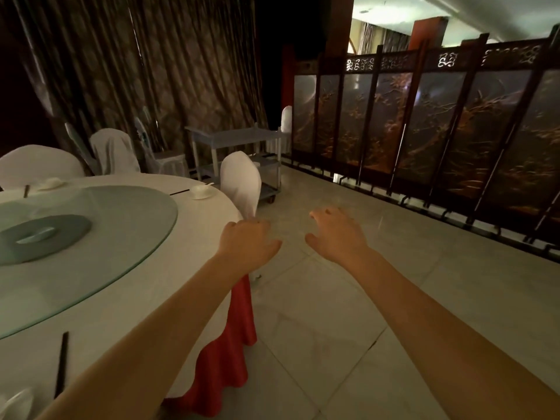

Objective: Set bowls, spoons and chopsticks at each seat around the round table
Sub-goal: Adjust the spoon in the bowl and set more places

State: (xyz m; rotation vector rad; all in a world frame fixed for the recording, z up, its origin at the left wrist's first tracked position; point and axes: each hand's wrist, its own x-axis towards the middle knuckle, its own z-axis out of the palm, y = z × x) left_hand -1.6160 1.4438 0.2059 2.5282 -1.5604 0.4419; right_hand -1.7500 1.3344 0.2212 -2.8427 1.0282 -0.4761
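Folding screen (424,128) of dark lacquered panels across the right half of the frame, standing on pale tiled floor (348,313). Patterned curtains (151,71) filling the upper left. Round table (145,292) under white cloth at lower left, red skirt (230,344) hanging from its near edge, glass turntable (91,247) on top. White-covered chairs (39,165) behind the table at left centre; one more covered chair (241,180) at the table's far right edge, directly beyond the left hand. Grey service cart (239,153) at centre, behind that chair, well apart from both hands.

Both bare arms stretched forward at mid-frame. Left hand (247,242) over the table's rim, fingers loosely curled, holding nothing. Right hand (336,234) over the floor, fingers spread and relaxed, likewise holding nothing.

Place settings on the cloth: bowl with spoon (201,191) on the far right rim beside dark chopsticks (179,192); another bowl (51,183) at far left, blurred; near chopsticks (61,363) at lower left, with a white dish (18,404) at the bottom left corner.
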